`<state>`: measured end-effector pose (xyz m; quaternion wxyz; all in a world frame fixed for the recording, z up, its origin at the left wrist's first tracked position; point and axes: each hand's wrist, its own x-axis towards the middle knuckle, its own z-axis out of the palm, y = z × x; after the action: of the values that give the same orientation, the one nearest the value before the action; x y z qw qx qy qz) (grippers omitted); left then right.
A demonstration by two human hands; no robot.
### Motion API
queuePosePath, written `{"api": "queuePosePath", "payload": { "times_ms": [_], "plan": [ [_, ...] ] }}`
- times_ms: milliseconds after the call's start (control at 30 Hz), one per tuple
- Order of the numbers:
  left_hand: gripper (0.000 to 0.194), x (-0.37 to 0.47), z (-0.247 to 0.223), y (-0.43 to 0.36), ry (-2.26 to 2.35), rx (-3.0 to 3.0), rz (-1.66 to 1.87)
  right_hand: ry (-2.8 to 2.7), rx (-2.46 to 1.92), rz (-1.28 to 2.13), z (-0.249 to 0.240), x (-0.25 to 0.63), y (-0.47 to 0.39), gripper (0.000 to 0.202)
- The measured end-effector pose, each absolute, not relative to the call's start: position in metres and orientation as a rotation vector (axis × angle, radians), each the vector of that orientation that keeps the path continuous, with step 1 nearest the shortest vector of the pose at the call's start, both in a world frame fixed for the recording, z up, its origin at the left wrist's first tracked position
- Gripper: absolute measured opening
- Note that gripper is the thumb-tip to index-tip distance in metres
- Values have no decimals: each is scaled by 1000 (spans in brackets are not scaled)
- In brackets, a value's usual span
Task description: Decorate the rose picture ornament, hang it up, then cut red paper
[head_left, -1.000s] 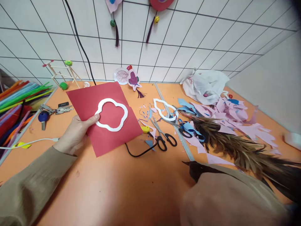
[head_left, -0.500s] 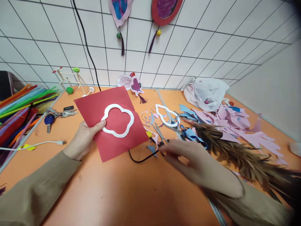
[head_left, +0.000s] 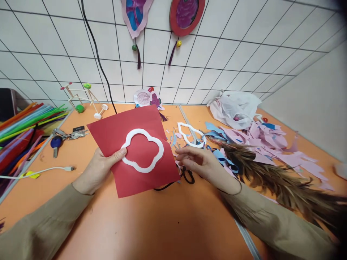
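My left hand [head_left: 101, 164] holds a sheet of red paper [head_left: 108, 133] by its left side, the thumb pressing a white wavy-edged frame [head_left: 161, 148] flat against it. Behind the paper, the other left fingers are hidden. My right hand [head_left: 202, 164] is at the paper's right edge, fingers loosely spread and curved, with nothing visible in them. Just under that hand show the black handles of a pair of scissors [head_left: 189, 177]; their blades are mostly hidden. A second white frame [head_left: 183, 134] lies on the table beyond the right hand.
Pink paper scraps [head_left: 268, 139], a brown feather strip [head_left: 271, 173] and a white plastic bag [head_left: 234, 106] lie to the right. Keys [head_left: 78, 133], a white cable [head_left: 51, 168] and coloured pipe cleaners [head_left: 32, 119] are on the left. A small stick model [head_left: 81, 97] stands at the back.
My right hand has moved up and left, from over the scissors to the paper's right edge. The red paper and white frame have shifted slightly right and lower in view.
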<state>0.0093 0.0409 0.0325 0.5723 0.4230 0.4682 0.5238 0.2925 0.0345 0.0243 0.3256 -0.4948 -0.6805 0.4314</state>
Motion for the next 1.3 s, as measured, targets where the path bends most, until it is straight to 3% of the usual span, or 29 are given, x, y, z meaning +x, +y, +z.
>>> {"api": "queuePosePath", "payload": {
  "times_ms": [67, 200, 300, 533, 833, 1067, 1300],
  "plan": [
    [66, 12, 34, 39, 1111, 980, 1219, -1855, -1327, 1131, 26, 295, 37, 32],
    [55, 9, 31, 42, 1124, 995, 1207, -2216, -1599, 647, 14, 320, 28, 24],
    [49, 5, 25, 46, 1072, 990, 1180, -2326, -1753, 387, -2, 335, 13, 30],
    [60, 3, 21, 47, 1053, 903, 1170, -2398, -1923, 10, -13, 325, 2, 47],
    [58, 2, 25, 50, 1063, 867, 1185, -2251, -1755, 354, 2, 345, -1, 33],
    [50, -7, 44, 59, 1037, 877, 1395, -2326, -1771, 59, -2, 342, -5, 24],
    [56, -14, 73, 66, 1027, 970, 1644, -2311, -1294, 271, -3, 300, 25, 23]
  ]
}}
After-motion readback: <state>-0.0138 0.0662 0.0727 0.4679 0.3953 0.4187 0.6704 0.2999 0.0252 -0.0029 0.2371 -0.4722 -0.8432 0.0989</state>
